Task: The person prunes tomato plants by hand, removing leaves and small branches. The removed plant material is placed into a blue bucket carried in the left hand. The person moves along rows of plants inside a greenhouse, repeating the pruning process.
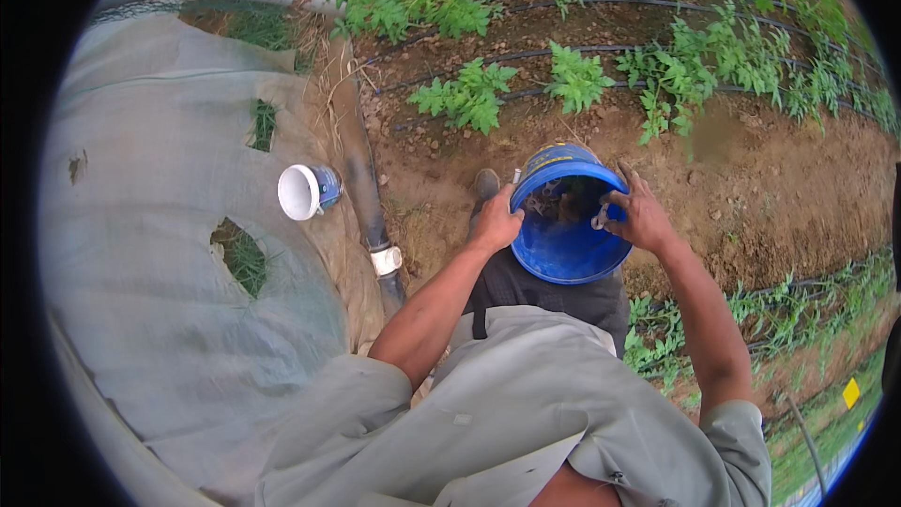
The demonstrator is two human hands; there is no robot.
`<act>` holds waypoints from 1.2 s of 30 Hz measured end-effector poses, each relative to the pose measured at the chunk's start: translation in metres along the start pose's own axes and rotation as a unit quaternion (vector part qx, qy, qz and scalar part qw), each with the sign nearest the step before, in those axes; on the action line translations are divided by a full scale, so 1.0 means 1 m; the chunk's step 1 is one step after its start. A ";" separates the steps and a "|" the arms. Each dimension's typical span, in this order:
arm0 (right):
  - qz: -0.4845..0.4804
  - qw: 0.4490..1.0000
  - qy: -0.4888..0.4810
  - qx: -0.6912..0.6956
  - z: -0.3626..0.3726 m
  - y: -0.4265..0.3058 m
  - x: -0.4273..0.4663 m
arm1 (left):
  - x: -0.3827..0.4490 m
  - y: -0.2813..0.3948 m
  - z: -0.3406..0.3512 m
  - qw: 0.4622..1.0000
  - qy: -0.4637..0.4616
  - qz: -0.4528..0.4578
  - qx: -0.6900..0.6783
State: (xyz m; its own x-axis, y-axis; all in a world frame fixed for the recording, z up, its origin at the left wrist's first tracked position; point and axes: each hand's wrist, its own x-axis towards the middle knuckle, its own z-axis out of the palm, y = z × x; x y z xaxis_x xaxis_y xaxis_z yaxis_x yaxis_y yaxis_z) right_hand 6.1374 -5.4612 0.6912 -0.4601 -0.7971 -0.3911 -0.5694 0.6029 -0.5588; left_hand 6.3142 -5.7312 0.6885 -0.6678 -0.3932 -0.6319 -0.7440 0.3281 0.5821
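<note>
A blue plastic bucket (570, 253) is tilted in front of my legs, its mouth facing up towards me. My left hand (498, 220) grips the bucket's left rim, thumb over the edge. At the opposite rim is my right hand (639, 213), with a small pale clip-like piece (600, 218) between thumb and fingers, just inside the mouth. Several small pale pieces (540, 203) lie deeper in the bucket, together with a brownish lump (567, 207) that shadow makes hard to identify. Yellow marking shows on the bucket's outer wall.
A small white-lined bucket (299, 193) lies on its side at left, by torn plastic sheeting (176, 155). A dark pipe (362, 176) with a white fitting (386, 261) runs alongside. Leafy young plants (468, 93) and black drip lines (598, 49) cross the soil ahead; more rows grow at right.
</note>
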 end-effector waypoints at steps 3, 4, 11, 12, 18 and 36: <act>-0.012 0.997 -0.074 0.009 0.036 -0.006 0.035 | 0.008 -0.060 0.004 0.998 -0.017 -0.029 -0.048; -0.012 0.996 -0.090 -0.005 0.057 -0.007 0.047 | 0.012 -0.079 0.005 0.997 -0.018 -0.041 -0.067; -0.113 0.976 -0.129 -0.136 0.204 -0.034 0.113 | 0.048 -0.185 0.001 0.989 -0.047 -0.139 0.021; -0.111 0.972 -0.146 -0.148 0.229 -0.040 0.121 | 0.057 -0.214 -0.001 0.995 -0.036 -0.086 0.038; -0.134 0.972 -0.177 -0.080 0.379 -0.019 0.167 | 0.147 -0.311 -0.049 0.991 -0.093 -0.093 -0.036; -0.165 0.813 -0.553 -0.078 0.494 0.094 0.293 | 0.343 -0.255 -0.109 0.741 0.563 0.337 -0.140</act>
State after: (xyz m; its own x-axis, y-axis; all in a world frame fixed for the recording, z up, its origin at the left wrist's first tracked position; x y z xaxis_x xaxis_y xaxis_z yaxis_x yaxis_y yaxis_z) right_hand 6.2856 -5.6552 0.1626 0.5795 -0.4083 -0.7053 -0.6569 0.2782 -0.7008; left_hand 6.2774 -6.0436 0.3797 -0.3267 -0.7407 0.5870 -0.1112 0.6469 0.7544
